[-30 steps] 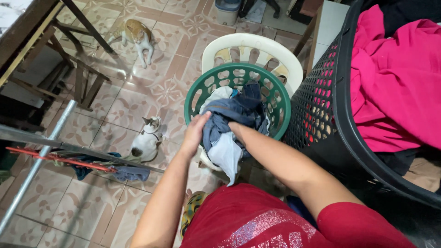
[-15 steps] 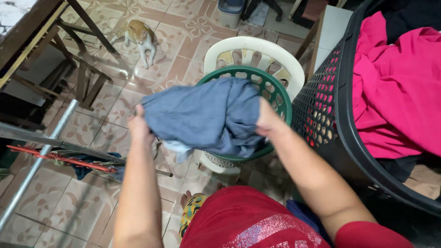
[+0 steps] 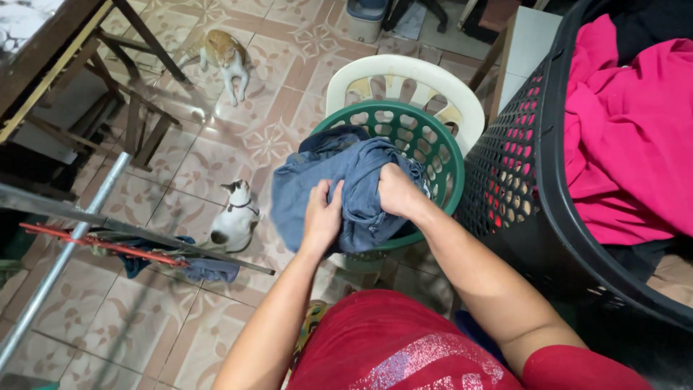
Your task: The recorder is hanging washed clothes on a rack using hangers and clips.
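Gripping a bunched blue garment (image 3: 339,184), both hands meet just over the near rim of the round green basket (image 3: 440,155), which sits on a pale plastic chair (image 3: 404,72). The head view shows the left hand (image 3: 321,217) closed around the lower middle of the cloth, thumb and fingers folded into the folds, while the right hand (image 3: 397,191) is clenched in a fist on the fabric just beside it, toward the basket. Most of the garment lies above and to the left of the two grips, spreading out past the left hand and hanging over the tiled floor (image 3: 144,318), with a smaller bunch below the right fist resting against the basket's edge. A tall black hamper (image 3: 520,173) holding a pink cloth (image 3: 621,130) stands to the right, touching the green basket. A white cat (image 3: 234,217) sits on the tiles left of the hands, and an orange cat (image 3: 224,54) farther off.
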